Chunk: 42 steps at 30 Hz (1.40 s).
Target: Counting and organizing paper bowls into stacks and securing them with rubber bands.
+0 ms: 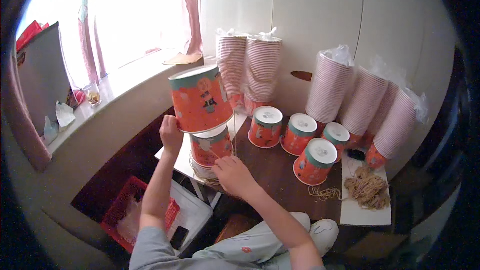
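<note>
My left hand [171, 134] grips the rim of an orange paper bucket [202, 101] with a teal band. It is tilted, bottom up, and raised over the table's left side. Just below it, another upside-down orange bucket [212, 151] stands on the white board, with loops of thin string [212, 180] around its base. Beside that lower bucket my right hand [233, 174] is closed, thumb and fingers pinched at the string. The upper bucket hides part of the lower one's base.
Several orange paper buckets [266, 126] stand upside down on the brown table [272, 170]. Tall bagged stacks of buckets [330, 87] line the wall. A tangle of brown twine [367, 187] lies on a white board at right. A red basket [125, 200] sits lower left.
</note>
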### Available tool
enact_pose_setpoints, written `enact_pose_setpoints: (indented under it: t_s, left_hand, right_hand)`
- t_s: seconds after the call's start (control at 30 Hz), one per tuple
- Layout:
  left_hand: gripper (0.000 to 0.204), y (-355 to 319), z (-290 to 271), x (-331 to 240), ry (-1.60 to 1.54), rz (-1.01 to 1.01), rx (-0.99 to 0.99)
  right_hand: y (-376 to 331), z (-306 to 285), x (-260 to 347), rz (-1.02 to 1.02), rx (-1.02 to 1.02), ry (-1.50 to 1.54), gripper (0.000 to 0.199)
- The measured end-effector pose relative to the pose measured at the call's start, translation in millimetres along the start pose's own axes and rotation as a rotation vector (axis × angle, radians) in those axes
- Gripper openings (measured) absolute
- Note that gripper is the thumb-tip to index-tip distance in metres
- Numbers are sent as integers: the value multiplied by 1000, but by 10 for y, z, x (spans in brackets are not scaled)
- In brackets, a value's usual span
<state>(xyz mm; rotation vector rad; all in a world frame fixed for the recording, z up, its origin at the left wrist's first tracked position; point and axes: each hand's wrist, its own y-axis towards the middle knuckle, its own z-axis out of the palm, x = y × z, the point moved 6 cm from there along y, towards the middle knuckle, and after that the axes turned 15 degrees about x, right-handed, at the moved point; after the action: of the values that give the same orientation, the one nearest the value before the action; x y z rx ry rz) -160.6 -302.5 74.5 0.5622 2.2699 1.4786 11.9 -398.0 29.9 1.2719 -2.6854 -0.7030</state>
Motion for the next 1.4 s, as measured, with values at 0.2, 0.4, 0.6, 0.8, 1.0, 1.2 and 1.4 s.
enact_pose_setpoints:
  t_s: [0.2, 0.4, 0.6, 0.8, 1.0, 1.2, 1.4]
  left_hand:
    - [15, -428, 471, 247, 80, -54, 110]
    - [14, -921, 724, 384, -79, -159, 366]
    - [31, -1063, 652, 338, -145, -248, 524]
    - [46, -362, 252, -372, -53, -39, 402]
    - [33, -403, 490, -457, 30, 6, 533]
    - [44, -372, 561, -1139, 60, 99, 407]
    - [40, -321, 1322, -2681, -536, 564, 668]
  right_hand:
    - [46, 720, -107, 89, 283, 13, 13]
    - [-133, 1136, 23, 57, 342, 111, 12]
    - [-236, 1302, 102, 15, 407, 106, 15]
    - [-327, 1200, 144, 6, 272, 89, 19]
    - [-556, 483, -446, 118, 312, 232, 16]
    - [-1055, -1447, -594, 250, -245, 734, 17]
    - [-1652, -2509, 400, -103, -790, 592, 26]
